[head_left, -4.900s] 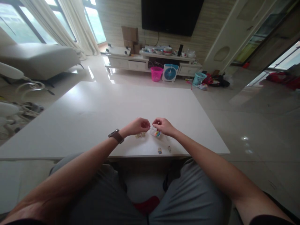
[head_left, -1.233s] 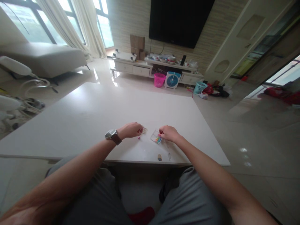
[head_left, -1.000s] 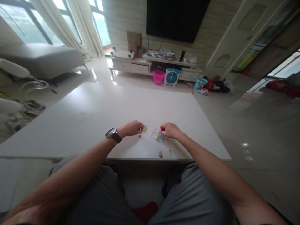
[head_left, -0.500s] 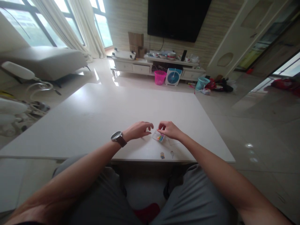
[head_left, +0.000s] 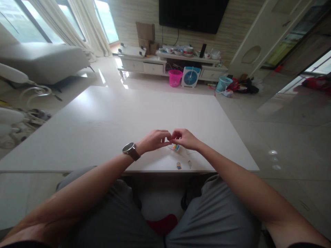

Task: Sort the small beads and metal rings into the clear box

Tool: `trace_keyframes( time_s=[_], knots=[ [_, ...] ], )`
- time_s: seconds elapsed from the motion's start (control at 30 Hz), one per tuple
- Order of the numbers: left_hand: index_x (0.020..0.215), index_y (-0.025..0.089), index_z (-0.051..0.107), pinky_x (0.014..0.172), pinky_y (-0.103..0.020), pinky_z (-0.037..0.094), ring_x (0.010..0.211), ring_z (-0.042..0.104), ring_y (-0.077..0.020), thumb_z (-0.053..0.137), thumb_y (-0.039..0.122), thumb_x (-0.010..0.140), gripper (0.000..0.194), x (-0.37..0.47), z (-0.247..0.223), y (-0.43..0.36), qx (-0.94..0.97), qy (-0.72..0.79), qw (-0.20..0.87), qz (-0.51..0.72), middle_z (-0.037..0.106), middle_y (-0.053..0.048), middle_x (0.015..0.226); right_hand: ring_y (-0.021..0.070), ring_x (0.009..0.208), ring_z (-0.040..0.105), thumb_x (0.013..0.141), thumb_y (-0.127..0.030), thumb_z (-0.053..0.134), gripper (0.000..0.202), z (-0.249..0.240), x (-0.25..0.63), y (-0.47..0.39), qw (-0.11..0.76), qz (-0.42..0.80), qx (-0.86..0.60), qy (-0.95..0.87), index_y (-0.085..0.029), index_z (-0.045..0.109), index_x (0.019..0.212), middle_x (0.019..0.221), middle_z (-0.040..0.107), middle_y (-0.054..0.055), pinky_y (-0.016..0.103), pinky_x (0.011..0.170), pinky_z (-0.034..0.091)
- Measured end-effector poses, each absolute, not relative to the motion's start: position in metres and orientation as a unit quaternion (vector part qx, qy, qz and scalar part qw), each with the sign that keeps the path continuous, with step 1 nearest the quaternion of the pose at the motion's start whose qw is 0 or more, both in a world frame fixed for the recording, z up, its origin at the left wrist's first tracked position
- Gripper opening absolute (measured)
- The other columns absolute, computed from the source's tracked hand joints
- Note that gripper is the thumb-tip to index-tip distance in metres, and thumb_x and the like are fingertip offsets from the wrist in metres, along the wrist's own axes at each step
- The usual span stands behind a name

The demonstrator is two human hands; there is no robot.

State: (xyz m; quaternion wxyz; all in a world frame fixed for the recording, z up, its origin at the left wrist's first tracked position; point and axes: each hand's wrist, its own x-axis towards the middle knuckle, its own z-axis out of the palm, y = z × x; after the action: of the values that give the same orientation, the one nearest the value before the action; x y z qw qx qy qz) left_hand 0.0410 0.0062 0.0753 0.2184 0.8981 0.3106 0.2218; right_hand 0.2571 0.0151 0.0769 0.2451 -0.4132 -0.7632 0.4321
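Note:
Near the front edge of the white table (head_left: 144, 112), my left hand (head_left: 158, 140) and my right hand (head_left: 185, 138) meet at the fingertips. Both are pinched closed around something too small to make out. Just below the fingers is a small clear box (head_left: 176, 147) with colourful little pieces in it, partly hidden by my hands. Closer to the edge lie a small figure-shaped piece (head_left: 178, 165), yellow and blue, and a small pale piece (head_left: 189, 164). A watch is on my left wrist.
Across the room, a low white cabinet (head_left: 153, 68) holds bowls and boxes under a black television (head_left: 192, 15). A pink basket (head_left: 175, 78), a blue fan (head_left: 190, 76) and a light-blue basket (head_left: 223, 83) stand on the floor. White chairs are at the left.
My left hand has moved right and its fingers have closed against those of my right hand. My right hand has risen slightly off the box, and the view has tilted a little.

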Motion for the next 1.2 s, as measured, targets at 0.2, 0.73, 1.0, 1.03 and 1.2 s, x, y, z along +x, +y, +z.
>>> trace_keyframes(
  time_s=[0.2,0.73,1.0,1.03,1.2],
  knots=[
    [0.091,0.019,0.069,0.063,-0.022,0.042,0.067,0.059,-0.0111,0.059,0.022,0.086,0.012,0.035,0.076,0.014,0.900,0.351,0.182,0.183,0.067,-0.002,0.085,0.0125,0.067,0.061,0.079,-0.033,0.069,0.017,0.077,0.258,0.017,0.238,0.399,-0.433,-0.773,-0.016,0.067,0.082,0.079,0.069,0.002,0.023,0.061,0.045],
    [0.081,0.022,0.069,0.064,-0.026,0.042,0.077,0.062,-0.0174,0.061,0.022,0.077,0.009,0.018,0.045,0.029,0.916,0.385,0.116,0.010,0.070,-0.003,0.089,0.0108,0.068,0.060,0.081,-0.019,0.064,0.004,0.082,0.265,0.018,0.204,0.306,-0.469,-0.803,-0.017,0.067,0.082,0.083,0.071,0.001,0.022,0.064,0.043],
    [0.081,0.020,0.070,0.072,-0.025,0.046,0.081,0.062,-0.0162,0.060,0.012,0.075,0.013,0.017,0.042,0.027,0.917,0.358,0.174,0.021,0.068,-0.004,0.089,0.0118,0.069,0.061,0.082,-0.021,0.063,0.005,0.083,0.264,0.017,0.182,0.276,-0.468,-0.820,-0.018,0.067,0.082,0.078,0.070,0.000,0.022,0.064,0.042],
    [0.080,0.019,0.070,0.073,-0.025,0.047,0.080,0.062,-0.0158,0.060,0.010,0.075,0.014,0.017,0.041,0.028,0.919,0.350,0.183,0.024,0.067,-0.004,0.088,0.0120,0.070,0.062,0.082,-0.021,0.063,0.005,0.082,0.264,0.018,0.180,0.270,-0.468,-0.822,-0.018,0.067,0.082,0.078,0.070,0.000,0.022,0.065,0.042],
    [0.073,0.016,0.069,0.070,-0.024,0.047,0.074,0.060,-0.0148,0.057,0.003,0.073,0.018,0.017,0.036,0.033,0.919,0.334,0.206,0.029,0.066,-0.004,0.079,0.0138,0.076,0.063,0.083,-0.021,0.060,0.009,0.080,0.271,0.022,0.135,0.206,-0.488,-0.837,-0.020,0.069,0.086,0.086,0.072,0.002,0.023,0.068,0.043]
  ],
)
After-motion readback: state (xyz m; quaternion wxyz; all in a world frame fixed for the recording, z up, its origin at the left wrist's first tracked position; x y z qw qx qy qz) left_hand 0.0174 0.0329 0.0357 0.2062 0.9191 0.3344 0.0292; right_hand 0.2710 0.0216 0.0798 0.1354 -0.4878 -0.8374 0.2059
